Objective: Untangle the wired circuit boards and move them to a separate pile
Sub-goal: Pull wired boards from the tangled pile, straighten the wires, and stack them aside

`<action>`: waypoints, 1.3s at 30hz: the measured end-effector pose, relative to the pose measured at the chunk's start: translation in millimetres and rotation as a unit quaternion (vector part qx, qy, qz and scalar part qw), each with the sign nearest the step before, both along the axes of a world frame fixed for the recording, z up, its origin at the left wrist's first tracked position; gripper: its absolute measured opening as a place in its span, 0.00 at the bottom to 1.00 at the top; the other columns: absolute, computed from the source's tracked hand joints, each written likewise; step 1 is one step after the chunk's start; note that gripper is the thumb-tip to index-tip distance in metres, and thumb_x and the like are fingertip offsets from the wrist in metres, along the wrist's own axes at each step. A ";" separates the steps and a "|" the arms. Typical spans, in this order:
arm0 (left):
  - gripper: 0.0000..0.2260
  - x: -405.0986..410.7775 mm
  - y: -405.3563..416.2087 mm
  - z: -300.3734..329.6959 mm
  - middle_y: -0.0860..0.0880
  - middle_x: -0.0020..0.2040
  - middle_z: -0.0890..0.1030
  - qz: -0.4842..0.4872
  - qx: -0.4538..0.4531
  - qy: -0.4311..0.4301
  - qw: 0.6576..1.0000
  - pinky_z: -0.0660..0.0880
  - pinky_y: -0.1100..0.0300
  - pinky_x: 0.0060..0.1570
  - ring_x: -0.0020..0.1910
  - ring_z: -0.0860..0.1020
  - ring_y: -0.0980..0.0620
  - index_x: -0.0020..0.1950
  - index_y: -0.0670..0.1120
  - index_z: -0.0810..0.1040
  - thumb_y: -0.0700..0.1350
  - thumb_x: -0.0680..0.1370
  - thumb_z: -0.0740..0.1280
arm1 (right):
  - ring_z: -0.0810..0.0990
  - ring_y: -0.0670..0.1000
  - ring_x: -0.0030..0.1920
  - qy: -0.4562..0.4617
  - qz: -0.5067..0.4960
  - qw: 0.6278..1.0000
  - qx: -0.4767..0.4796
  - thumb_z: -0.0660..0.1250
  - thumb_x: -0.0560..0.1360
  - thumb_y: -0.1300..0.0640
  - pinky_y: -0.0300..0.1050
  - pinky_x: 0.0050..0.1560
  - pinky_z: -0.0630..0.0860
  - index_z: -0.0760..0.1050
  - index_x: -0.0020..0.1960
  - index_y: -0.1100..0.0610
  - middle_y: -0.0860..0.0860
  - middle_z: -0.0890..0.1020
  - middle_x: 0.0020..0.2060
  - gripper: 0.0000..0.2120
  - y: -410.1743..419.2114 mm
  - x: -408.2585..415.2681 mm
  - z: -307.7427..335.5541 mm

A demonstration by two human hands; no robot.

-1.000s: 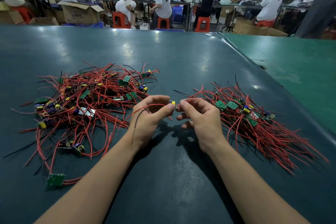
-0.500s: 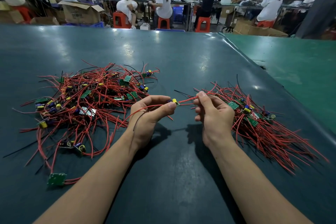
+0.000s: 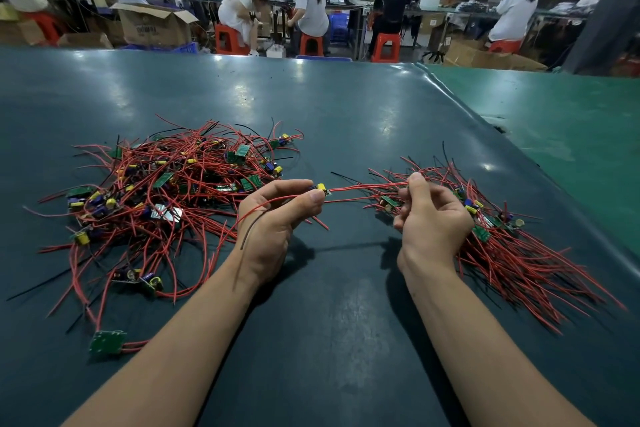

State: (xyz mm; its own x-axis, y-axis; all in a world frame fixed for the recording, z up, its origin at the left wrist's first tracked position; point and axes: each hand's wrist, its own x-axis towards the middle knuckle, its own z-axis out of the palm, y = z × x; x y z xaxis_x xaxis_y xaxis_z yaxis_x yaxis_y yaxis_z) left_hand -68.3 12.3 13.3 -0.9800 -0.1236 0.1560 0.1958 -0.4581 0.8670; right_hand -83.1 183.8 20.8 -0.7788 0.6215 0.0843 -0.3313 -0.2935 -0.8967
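left hand (image 3: 273, 218): thumb and forefinger pinch small circuit board (image 3: 321, 189)
right hand (image 3: 431, 215): fingers curled, pinching its red wires (image 3: 363, 188)
tangled pile (image 3: 166, 191): left
sorted pile (image 3: 512, 236): right

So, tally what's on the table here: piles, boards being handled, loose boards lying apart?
Wire-and-board piles: 2, tangled pile and sorted pile
Boards being handled: 1, held board, gripped by left hand, wires by right hand
Boards lying apart: 1, stray board
Total: 4

Dark printing on the side of the open cardboard box (image 3: 152, 24) beyond the counter, too blurred to read, small label on a far carton (image 3: 433, 22), illegible, no other legible text
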 end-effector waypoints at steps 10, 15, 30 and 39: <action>0.09 -3.3 -10.3 6.2 0.46 0.37 0.85 0.067 0.096 0.004 0.993 0.80 0.63 0.43 0.36 0.83 0.52 0.43 0.41 0.81 0.36 0.64 0.73 | 0.67 0.45 0.19 0.025 -0.077 0.994 -0.069 0.65 0.79 0.62 0.37 0.20 0.63 0.67 0.39 0.56 0.50 0.73 0.25 0.11 18.7 -3.3 9.3; 0.14 1.9 1.0 3.1 0.45 0.41 0.85 0.024 0.049 -0.004 0.998 0.79 0.63 0.44 0.40 0.83 0.51 0.49 0.40 0.82 0.35 0.64 0.73 | 0.69 0.51 0.22 0.060 0.030 0.987 0.146 0.66 0.79 0.57 0.46 0.23 0.68 0.69 0.38 0.52 0.51 0.73 0.26 0.12 -7.9 12.0 -1.2; 0.06 2.1 -1.1 9.0 0.49 0.34 0.76 -0.055 0.070 -0.065 0.994 0.75 0.63 0.35 0.32 0.74 0.54 0.41 0.46 0.81 0.47 0.70 0.70 | 0.70 0.48 0.26 0.021 0.090 0.988 0.124 0.62 0.81 0.57 0.41 0.24 0.67 0.79 0.44 0.54 0.48 0.75 0.29 0.10 -5.1 7.9 -1.4; 0.06 13.3 10.1 6.2 0.41 0.36 0.71 -0.130 -0.082 -0.061 0.986 0.65 0.60 0.33 0.31 0.67 0.50 0.40 0.40 0.83 0.43 0.71 0.70 | 0.64 0.45 0.23 -0.061 0.409 0.905 0.103 0.72 0.68 0.49 0.38 0.27 0.58 0.84 0.39 0.58 0.48 0.70 0.24 0.12 -15.7 16.1 -5.2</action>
State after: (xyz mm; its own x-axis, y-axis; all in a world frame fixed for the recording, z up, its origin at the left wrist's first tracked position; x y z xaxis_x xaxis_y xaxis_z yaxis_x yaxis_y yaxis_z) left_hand -54.9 22.4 19.5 -0.9879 0.1516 0.0314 -0.0208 -0.3310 0.9434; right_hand -67.0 168.1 15.7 -0.9826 -0.1853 0.0150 0.0261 -0.2178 -0.9756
